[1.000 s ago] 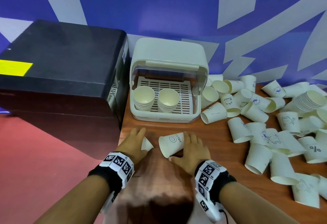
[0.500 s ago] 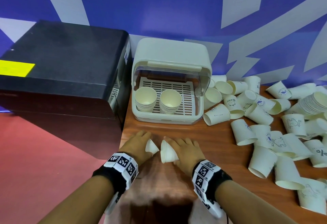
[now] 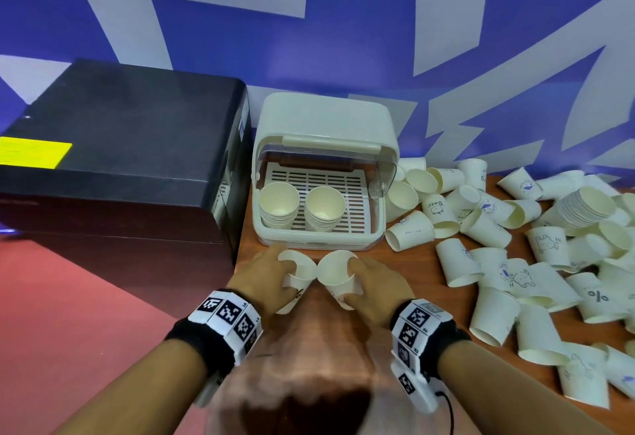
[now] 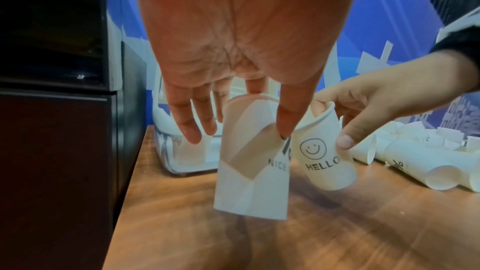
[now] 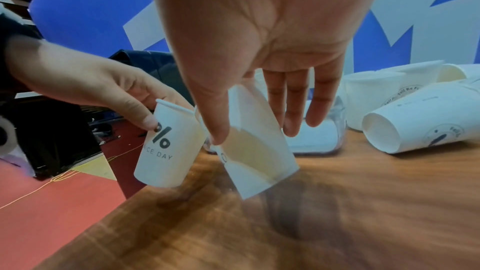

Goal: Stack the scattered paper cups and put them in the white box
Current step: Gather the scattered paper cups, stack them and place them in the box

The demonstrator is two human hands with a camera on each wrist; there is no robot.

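My left hand (image 3: 275, 274) grips a white paper cup printed "% NICE DAY" (image 4: 249, 161), thumb on one side and fingers on the other. My right hand (image 3: 369, 280) grips a cup with a smiley and "HELLO" (image 4: 324, 155), one finger hooked inside its rim. Both cups are held mouth up, side by side, just above the wooden table (image 3: 412, 283) in front of the white box (image 3: 326, 125). The box's clear lid is raised, and two cup stacks (image 3: 278, 201) (image 3: 324, 204) stand on its slatted floor. Many loose cups (image 3: 481, 228) lie to the right.
A large black case (image 3: 120, 159) stands left of the box, off the table's left edge (image 3: 242, 256), with red floor below. A long nested stack of cups (image 3: 580, 207) lies among the scattered ones at far right.
Both hands lay on the table over cups on their sides. They have since closed round one cup each, turned them mouth up and raised them in front of the box.
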